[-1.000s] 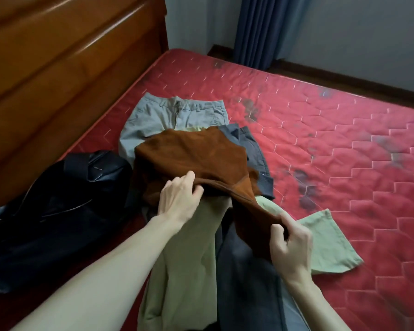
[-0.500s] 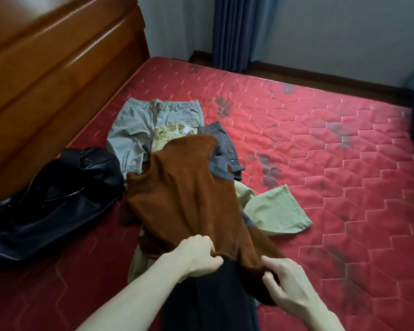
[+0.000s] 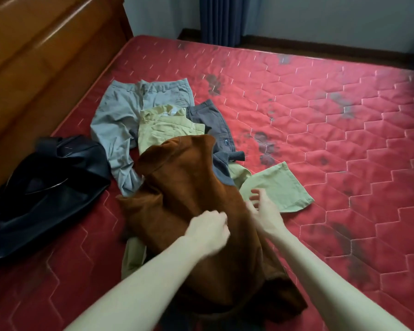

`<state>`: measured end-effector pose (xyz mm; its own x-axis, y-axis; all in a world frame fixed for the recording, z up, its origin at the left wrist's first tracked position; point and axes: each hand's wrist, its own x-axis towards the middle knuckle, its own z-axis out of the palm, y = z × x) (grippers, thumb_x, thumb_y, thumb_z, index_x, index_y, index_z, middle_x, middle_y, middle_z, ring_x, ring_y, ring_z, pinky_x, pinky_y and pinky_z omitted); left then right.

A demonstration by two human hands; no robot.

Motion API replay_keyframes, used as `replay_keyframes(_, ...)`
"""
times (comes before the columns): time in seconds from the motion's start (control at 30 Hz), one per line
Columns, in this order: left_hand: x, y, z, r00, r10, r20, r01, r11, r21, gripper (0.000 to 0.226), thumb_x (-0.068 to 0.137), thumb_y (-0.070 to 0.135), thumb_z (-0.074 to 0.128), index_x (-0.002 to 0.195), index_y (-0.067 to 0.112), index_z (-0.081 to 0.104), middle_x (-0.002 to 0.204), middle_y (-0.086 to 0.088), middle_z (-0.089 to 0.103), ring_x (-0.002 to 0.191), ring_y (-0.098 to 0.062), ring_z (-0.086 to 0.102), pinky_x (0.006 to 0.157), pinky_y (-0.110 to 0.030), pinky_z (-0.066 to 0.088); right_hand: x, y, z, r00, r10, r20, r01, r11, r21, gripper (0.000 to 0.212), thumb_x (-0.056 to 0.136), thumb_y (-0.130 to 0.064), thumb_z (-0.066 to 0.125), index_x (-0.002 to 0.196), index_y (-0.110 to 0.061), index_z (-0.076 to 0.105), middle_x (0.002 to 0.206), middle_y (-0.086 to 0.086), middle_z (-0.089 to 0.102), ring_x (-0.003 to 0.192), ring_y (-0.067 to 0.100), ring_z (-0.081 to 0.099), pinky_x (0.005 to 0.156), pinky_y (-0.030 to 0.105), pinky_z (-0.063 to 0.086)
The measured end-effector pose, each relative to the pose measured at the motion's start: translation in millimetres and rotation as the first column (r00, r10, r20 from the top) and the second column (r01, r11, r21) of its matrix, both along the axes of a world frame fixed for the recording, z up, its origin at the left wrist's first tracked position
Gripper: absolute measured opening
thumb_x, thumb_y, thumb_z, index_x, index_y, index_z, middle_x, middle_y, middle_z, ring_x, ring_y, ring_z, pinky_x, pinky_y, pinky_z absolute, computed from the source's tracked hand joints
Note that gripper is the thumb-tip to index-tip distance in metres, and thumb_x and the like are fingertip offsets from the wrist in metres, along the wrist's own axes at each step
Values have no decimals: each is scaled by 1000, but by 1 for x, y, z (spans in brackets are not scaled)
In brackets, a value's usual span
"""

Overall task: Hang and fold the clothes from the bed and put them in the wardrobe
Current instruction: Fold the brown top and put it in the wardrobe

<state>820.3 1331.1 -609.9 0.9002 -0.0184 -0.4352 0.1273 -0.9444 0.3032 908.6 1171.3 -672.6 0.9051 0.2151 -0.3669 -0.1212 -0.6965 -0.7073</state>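
right hand (image 3: 264, 212) has let go of the brown garment (image 3: 189, 199) since half a sec ago, fingers spread loose now, just over its right edge | left hand (image 3: 209, 229) curled down on the cloth, grip unclear | garment under both hands, heaped on trousers (image 3: 120, 115) on red mattress (image 3: 320, 115)

Rust-brown garment (image 3: 196, 211) tops grey trousers (image 3: 120, 115), khaki trousers (image 3: 163, 130) and charcoal trousers (image 3: 213, 120); red hexagon-quilted bed (image 3: 320, 139); black bag (image 3: 46, 177).
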Motion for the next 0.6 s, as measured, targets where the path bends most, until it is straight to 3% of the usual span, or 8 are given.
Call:
replay_keyframes(0.17, 53, 44, -30, 974, -77, 212, 23, 969, 247, 44, 103, 28, 44, 146, 18, 45, 137, -4, 52, 126, -25, 49, 98, -40, 46, 42, 43, -31, 998, 59, 0, -59, 998, -26, 55, 99, -32, 62, 148, -16, 42, 140, 14, 59, 133, 35, 51, 112, 48, 42)
replay_keyframes(0.27, 79, 59, -46, 968, -104, 229, 44, 967, 252, 57, 102, 22, 46, 157, 18, 32, 156, -3, 42, 142, -22, 40, 108, -39, 43, 66, 69, -41, 992, 108, -72, -113, 991, -75, 77, 95, -36, 66, 159, -19, 26, 147, 14, 54, 140, 38, 45, 114, 47, 39)
replay_keyframes(0.33, 87, 60, -56, 972, -105, 212, 58, 974, 219, 61, 102, 19, 45, 160, 20, 27, 164, -2, 34, 149, -20, 32, 114, -40, 39, 77, 75, -52, 985, 89, -150, -98, 993, -59, 81, 90, -37, 72, 156, -18, 28, 144, 12, 57, 136, 37, 51, 112, 47, 41)
replay_keyframes(0.47, 87, 59, -70, 985, -158, 63, 140, 964, 227, 61, 105, 23, 43, 162, 20, 21, 168, -4, 24, 155, -23, 21, 120, -43, 34, 78, 76, -60, 979, 92, -184, -107, 992, -73, 52, 86, -33, 75, 130, -14, 57, 127, 12, 67, 120, 33, 62, 101, 45, 51)
replay_keyframes(0.6, 80, 67, -72, 985, -168, 32, 151, 943, 297, 58, 107, 31, 40, 160, 17, 23, 165, -3, 31, 154, -23, 23, 120, -43, 32, 61, 74, -39, 997, 51, 49, -39, 975, -218, 31, 88, -33, 70, 108, -14, 56, 111, 17, 69, 106, 39, 65, 81, 39, 50)
